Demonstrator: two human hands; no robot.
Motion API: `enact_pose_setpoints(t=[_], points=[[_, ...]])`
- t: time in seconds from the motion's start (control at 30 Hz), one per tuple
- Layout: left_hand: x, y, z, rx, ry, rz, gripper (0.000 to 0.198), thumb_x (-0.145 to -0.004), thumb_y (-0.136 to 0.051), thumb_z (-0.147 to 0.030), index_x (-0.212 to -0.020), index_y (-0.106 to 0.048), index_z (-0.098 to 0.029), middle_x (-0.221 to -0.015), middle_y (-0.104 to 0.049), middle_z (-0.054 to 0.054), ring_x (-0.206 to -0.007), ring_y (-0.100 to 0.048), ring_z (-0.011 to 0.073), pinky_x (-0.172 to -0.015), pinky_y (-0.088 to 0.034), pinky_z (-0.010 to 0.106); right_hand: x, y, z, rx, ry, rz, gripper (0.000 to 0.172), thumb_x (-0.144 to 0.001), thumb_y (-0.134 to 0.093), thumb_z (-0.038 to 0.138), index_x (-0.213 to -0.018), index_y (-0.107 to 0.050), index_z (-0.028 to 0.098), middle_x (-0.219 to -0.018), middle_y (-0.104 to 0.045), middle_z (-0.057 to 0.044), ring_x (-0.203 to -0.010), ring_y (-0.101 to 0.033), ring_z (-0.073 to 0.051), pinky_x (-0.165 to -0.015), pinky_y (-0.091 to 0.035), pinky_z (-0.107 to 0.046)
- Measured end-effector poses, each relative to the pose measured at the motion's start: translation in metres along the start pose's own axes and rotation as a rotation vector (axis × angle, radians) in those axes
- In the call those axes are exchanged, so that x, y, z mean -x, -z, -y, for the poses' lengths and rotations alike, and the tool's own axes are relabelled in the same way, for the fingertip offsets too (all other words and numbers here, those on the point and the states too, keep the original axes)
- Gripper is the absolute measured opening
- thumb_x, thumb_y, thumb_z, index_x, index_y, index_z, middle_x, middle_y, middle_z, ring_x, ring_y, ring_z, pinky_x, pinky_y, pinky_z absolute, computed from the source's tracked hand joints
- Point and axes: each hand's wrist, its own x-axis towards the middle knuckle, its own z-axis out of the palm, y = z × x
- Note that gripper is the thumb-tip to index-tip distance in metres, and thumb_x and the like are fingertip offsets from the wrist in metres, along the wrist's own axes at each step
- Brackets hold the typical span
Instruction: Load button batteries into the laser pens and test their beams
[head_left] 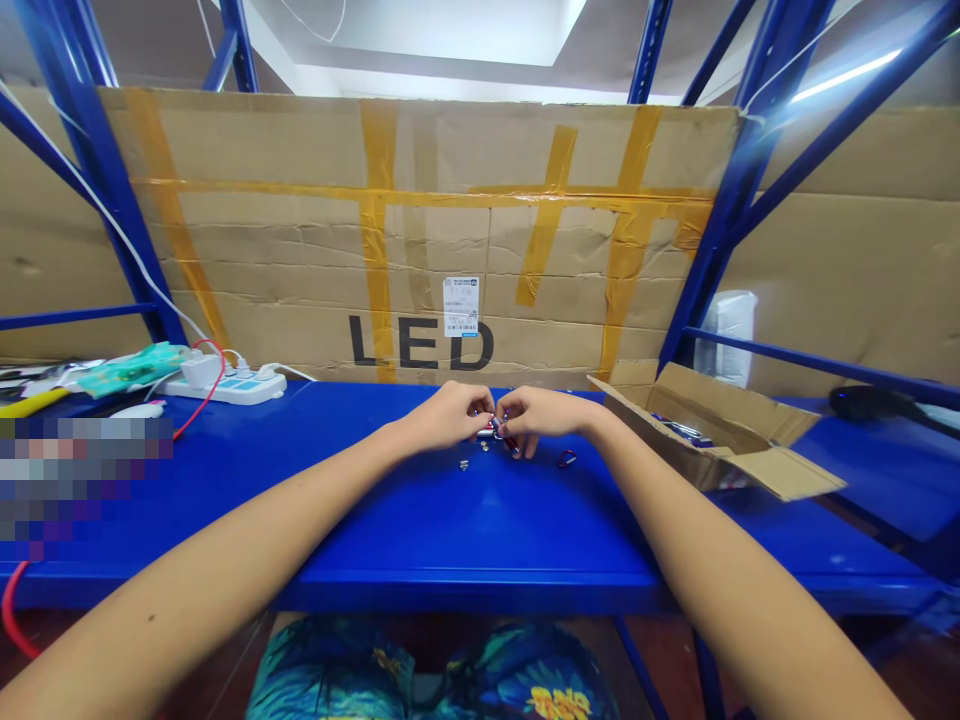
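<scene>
Right now both hands are meeting over the blue surface (480, 540): the left hand (450, 415) and right hand (541, 413) are each pinching, fingertips closed, one small red-and-silver part (495, 429) lying directly between them, its long axis seemingly running hand to hand. Loose metal bits (474, 455) are lying just below, a red ring (567, 459) beside the right hand, an open cardboard box (720, 430) farther right.

Bare forearms, no sleeves, teal floral-print garment with yellow on lap
</scene>
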Motion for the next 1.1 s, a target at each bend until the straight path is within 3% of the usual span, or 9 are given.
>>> enact_pose_setpoints(t=[0.3, 0.6, 0.93, 1.1], points=[[-0.002, 0.000, 0.007, -0.158, -0.097, 0.009, 0.018, -0.083, -0.048, -0.020, -0.089, -0.065, -0.016, -0.080, -0.069, 0.003, -0.069, -0.060, 0.0135, -0.062, -0.040, 0.024, -0.002, 0.008, -0.009, 0.018, 0.058, 0.028, 0.013, -0.068, -0.061, 0.017, -0.080, -0.058, 0.017, -0.070, -0.065, 0.001, -0.063, -0.064, -0.014, -0.060, -0.055, -0.027], [-0.002, -0.008, 0.017, -0.533, -0.160, 0.230, 0.021, -0.084, -0.051, -0.021, -0.093, -0.070, -0.020, -0.084, -0.071, 0.006, -0.072, -0.062, 0.0181, -0.061, -0.037, 0.026, 0.004, 0.012, -0.002, 0.163, 0.165, 0.127, 0.020, -0.061, -0.064, 0.013, -0.080, -0.068, 0.017, -0.078, -0.068, 0.001, -0.073, -0.059, -0.014, -0.072, -0.046, -0.026], [-0.002, -0.010, 0.017, -0.454, -0.119, 0.249, 0.016, -0.081, -0.052, -0.017, -0.088, -0.067, -0.018, -0.078, -0.069, 0.005, -0.066, -0.057, 0.0166, -0.056, -0.034, 0.026, 0.003, 0.011, -0.002, 0.215, 0.150, 0.130, 0.019, -0.061, -0.064, 0.014, -0.080, -0.068, 0.017, -0.079, -0.067, 0.001, -0.075, -0.059, -0.015, -0.071, -0.044, -0.026], [0.001, -0.007, 0.013, -0.348, -0.037, 0.261, 0.009, -0.076, -0.055, -0.015, -0.081, -0.062, -0.016, -0.076, -0.066, 0.004, -0.063, -0.055, 0.0140, -0.054, -0.036, 0.024, 0.001, 0.012, -0.006, 0.276, 0.146, 0.037, 0.019, -0.062, -0.063, 0.013, -0.080, -0.066, 0.017, -0.076, -0.064, 0.001, -0.071, -0.056, -0.015, -0.066, -0.043, -0.026]])
